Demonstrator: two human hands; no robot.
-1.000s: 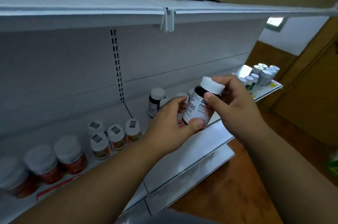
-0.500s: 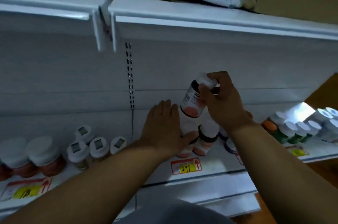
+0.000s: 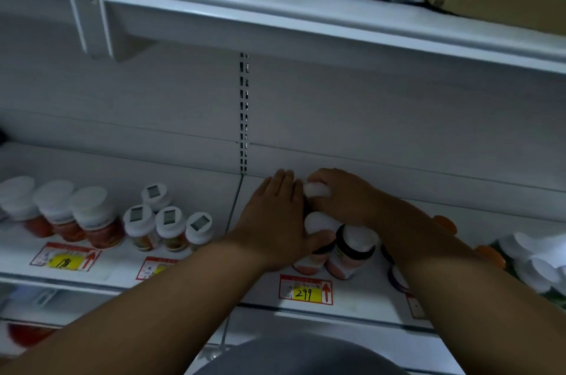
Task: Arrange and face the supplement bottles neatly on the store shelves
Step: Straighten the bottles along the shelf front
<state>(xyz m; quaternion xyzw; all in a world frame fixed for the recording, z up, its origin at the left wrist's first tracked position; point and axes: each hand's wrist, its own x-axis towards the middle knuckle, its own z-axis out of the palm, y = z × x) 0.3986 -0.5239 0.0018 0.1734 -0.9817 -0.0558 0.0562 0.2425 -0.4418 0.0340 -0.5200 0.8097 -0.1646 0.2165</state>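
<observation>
Supplement bottles [image 3: 352, 252] on white shelf [image 3: 214, 276], 5 o'clock of the slotted upright [image 3: 244, 111]. Rigid, light, probably slick; grip by cap. Right hand [image 3: 346, 197] curls over rear bottle's cap [image 3: 317, 190]; left hand [image 3: 275, 218], fingers straight together, braces front bottle.

Both arms bare, reaching fwd + up, forearms converging toward centre. Left hand [image 3: 277, 218]: palm down, back of hand to camera, fingers straight and together pointing away, thumb splayed out to the right and hooked under. Right hand [image 3: 343, 197]: knuckles up, fingers curled down over a white bottle cap [image 3: 318, 190], gripping from above, wrist bent slightly down. Hands touching, left fingertips against right hand's index side. Right forearm comes in steeper from lower right; left forearm runs in from lower left, flatter.
</observation>
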